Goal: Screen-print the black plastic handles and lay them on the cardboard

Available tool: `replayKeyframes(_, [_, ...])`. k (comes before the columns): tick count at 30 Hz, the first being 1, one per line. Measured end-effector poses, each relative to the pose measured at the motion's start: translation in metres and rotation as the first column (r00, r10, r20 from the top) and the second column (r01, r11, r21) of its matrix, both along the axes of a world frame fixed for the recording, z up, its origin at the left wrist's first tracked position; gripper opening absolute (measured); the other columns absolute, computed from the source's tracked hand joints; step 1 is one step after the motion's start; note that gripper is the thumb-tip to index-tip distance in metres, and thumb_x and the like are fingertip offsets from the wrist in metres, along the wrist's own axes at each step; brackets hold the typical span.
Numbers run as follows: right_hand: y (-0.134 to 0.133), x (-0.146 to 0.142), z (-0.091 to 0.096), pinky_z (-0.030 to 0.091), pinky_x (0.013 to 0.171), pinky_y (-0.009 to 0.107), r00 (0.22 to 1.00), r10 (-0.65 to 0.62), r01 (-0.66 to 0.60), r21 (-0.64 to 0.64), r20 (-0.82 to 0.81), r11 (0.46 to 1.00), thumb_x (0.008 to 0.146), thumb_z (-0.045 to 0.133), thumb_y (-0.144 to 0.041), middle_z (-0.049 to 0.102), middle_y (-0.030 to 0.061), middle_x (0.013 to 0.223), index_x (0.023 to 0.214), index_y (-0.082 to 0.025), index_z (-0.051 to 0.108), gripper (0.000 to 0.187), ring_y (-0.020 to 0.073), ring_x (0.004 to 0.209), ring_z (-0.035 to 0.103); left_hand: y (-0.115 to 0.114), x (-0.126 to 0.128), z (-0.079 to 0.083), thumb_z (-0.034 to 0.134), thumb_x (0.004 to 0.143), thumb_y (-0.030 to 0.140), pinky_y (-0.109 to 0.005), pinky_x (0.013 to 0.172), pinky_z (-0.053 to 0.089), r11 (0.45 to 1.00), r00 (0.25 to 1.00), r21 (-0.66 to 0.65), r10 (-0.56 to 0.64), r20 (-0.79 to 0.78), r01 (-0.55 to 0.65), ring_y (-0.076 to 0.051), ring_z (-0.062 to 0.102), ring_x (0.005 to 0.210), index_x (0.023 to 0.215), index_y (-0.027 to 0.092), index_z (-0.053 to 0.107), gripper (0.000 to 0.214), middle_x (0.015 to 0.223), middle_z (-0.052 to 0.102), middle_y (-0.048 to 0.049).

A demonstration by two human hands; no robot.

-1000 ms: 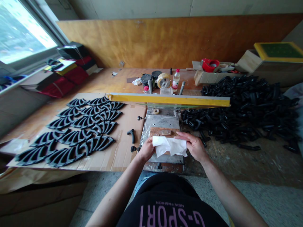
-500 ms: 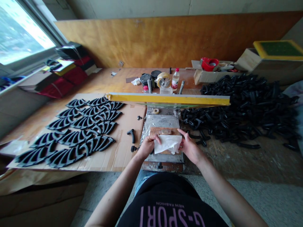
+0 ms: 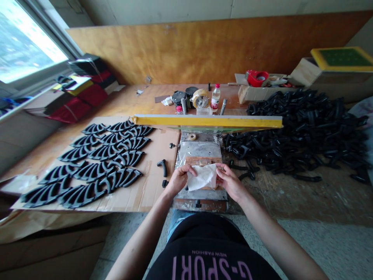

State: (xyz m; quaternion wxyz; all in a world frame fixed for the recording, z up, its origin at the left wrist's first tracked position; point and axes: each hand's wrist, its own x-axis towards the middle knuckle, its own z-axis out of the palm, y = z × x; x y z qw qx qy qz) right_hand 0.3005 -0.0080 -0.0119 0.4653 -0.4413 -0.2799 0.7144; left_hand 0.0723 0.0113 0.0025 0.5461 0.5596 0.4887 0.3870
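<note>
The left hand (image 3: pixel 180 179) and right hand (image 3: pixel 230 182), both angled inward, pinch a white tissue (image 3: pixel 202 177) above a metal plate (image 3: pixel 198 149), closer together than before, the tissue narrower.

We see a wide, bowed view, lit mainly by daylight from a window (image 3: pixel 26 42) at the upper left, so bright that it washes out nearly to white and hides most of what lies outside. Elsewhere the light is soft and fairly even, leaving only faint shadows on the workbench (image 3: pixel 140 99). The white tissue (image 3: pixel 202 177) near the center looks clear and free of glare. Toward the edges, the wooden wall panel (image 3: pixel 175 46) curves and detail softens slightly.
</note>
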Motion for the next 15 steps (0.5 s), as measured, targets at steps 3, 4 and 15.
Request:
replayKeyframes(3, [-0.003,-0.007,-0.006,0.045,0.060,0.026,0.998,-0.019,0.017,-0.044,-0.062,0.999,0.066,0.082,-0.042,0.065,-0.0025,0.085,0.094,-0.026,0.058,0.041,0.0150,0.073,0.059,-0.001,0.000,0.002,0.045,0.064,0.007,-0.023,0.066,0.041,0.999,1.000,0.035,0.015,-0.009,-0.015,-0.014,0.054,0.068,0.066,0.018,0.073,0.030,0.071,0.063,-0.0022])
replayKeyframes(4, [-0.004,-0.007,-0.007,0.044,0.059,0.026,0.997,0.000,-0.004,-0.053,-0.076,0.999,0.066,0.081,-0.043,0.065,-0.0022,0.084,0.092,-0.025,0.059,0.038,0.0149,0.071,0.059,-0.002,-0.001,0.003,0.044,0.064,0.006,-0.023,0.065,0.041,0.999,1.000,0.042,0.020,-0.009,-0.020,-0.014,0.054,0.068,0.066,0.018,0.073,0.031,0.072,0.063,-0.0023])
replayKeyframes(15, [0.009,-0.004,-0.002,0.043,0.063,0.024,0.986,-0.163,0.166,0.120,-0.031,0.979,0.060,0.082,-0.036,0.063,-0.0036,0.068,0.066,-0.022,0.063,0.025,0.0123,0.065,0.055,-0.003,-0.004,0.004,0.054,0.074,0.012,-0.025,0.070,0.042,0.994,0.996,0.057,-0.092,-0.023,0.093,-0.016,0.056,0.073,0.076,0.017,0.077,0.024,0.077,0.066,-0.0051])
